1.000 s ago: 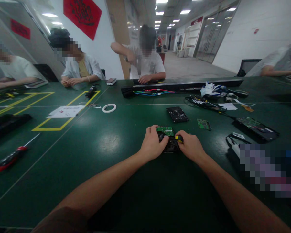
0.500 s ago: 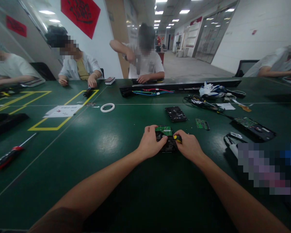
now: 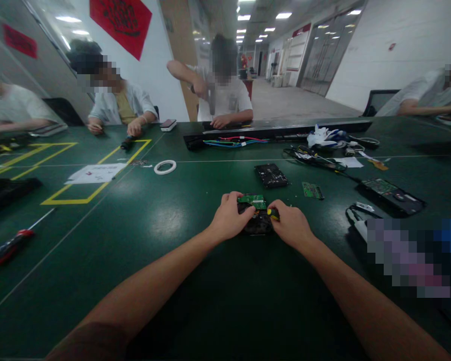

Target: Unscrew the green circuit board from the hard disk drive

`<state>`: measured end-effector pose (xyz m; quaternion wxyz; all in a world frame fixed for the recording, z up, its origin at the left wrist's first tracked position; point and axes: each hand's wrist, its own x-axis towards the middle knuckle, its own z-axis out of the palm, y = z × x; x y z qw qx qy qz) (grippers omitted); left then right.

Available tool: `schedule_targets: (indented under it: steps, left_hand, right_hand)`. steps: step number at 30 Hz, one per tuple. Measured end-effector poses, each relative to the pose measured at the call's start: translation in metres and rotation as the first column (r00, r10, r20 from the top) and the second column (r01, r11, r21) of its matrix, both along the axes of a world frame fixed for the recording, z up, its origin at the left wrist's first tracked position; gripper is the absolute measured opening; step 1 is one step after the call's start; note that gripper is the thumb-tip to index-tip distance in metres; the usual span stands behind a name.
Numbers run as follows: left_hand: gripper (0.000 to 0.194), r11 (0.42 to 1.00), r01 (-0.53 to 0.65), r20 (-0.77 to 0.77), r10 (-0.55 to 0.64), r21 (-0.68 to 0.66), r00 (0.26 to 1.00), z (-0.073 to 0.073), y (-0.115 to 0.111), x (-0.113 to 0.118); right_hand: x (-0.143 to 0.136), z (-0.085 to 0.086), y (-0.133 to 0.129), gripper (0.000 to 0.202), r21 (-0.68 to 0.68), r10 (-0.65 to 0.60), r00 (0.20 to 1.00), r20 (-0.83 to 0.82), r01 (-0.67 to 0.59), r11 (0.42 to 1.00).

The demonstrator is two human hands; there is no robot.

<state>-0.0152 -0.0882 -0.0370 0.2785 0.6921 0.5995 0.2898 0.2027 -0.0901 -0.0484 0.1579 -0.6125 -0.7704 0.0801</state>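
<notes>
In front of me on the green table, a black hard drive [image 3: 256, 227] lies with a green circuit board [image 3: 256, 201] at its far end. My left hand [image 3: 227, 219] is closed around the drive's left side, its thumb across the top. A screwdriver with a yellow and black handle [image 3: 273, 214] is gripped in my right hand [image 3: 292, 223] at the drive's right edge; its tip cannot be made out. Just beyond the hands lies another black drive [image 3: 271, 175], with a loose green circuit board [image 3: 312, 190] to its right.
A red and black screwdriver [image 3: 11, 245] lies at left, a white tape ring [image 3: 165, 167] and paper [image 3: 95, 173] farther back. A long black housing with wires [image 3: 285, 131], gloves [image 3: 325, 137], cables and another drive [image 3: 393, 195] lie beyond and right. Several people sit around the table.
The view has shifted slightly. My left thumb and the circuit board have moved a little on the drive; both hands keep their holds.
</notes>
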Motion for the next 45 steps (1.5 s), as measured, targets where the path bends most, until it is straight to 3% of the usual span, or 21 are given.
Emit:
schedule_targets:
  steps: [11, 17, 22, 31, 37, 42, 45]
  left_hand:
    - [0.053, 0.981, 0.131, -0.07, -0.122, 0.141, 0.99, -0.008, 0.002, -0.001]
    - [0.06, 0.949, 0.16, -0.303, -0.074, 0.27, 0.95, -0.017, -0.008, 0.003]
    - [0.087, 0.936, 0.207, -0.409, -0.076, 0.286, 0.909, -0.024, -0.026, 0.014]
    - [0.084, 0.934, 0.227, -0.478, -0.072, 0.276, 0.875, -0.031, -0.022, 0.012]
    - [0.082, 0.874, 0.389, -0.465, -0.226, 0.291, 0.856, -0.028, -0.012, -0.009]
    - [0.079, 0.773, 0.579, -0.501, -0.405, 0.259, 0.765, -0.026, 0.002, -0.03]
    - [0.08, 0.755, 0.606, -0.506, -0.432, 0.249, 0.746, -0.026, 0.006, -0.034]
  right_hand:
    - [-0.002, 0.0, -0.003, 0.018, -0.023, 0.066, 0.997, -0.03, -0.066, 0.998]
    - [-0.008, 0.001, -0.007, 0.02, -0.008, 0.08, 0.996, 0.032, -0.08, 0.997]
    - [0.004, -0.005, 0.002, 0.023, 0.089, 0.009, 0.999, 0.032, -0.012, 0.996]
    - [0.007, -0.007, 0.008, 0.022, 0.132, 0.015, 0.997, 0.072, -0.024, 0.991]
    - [0.014, -0.011, 0.009, 0.025, 0.159, 0.009, 0.998, 0.065, -0.019, 0.987]
    - [0.018, -0.015, 0.013, 0.025, 0.164, 0.051, 0.999, 0.012, -0.052, 0.985]
    - [0.017, -0.017, 0.013, 0.026, 0.16, 0.072, 0.997, -0.029, -0.067, 0.985]
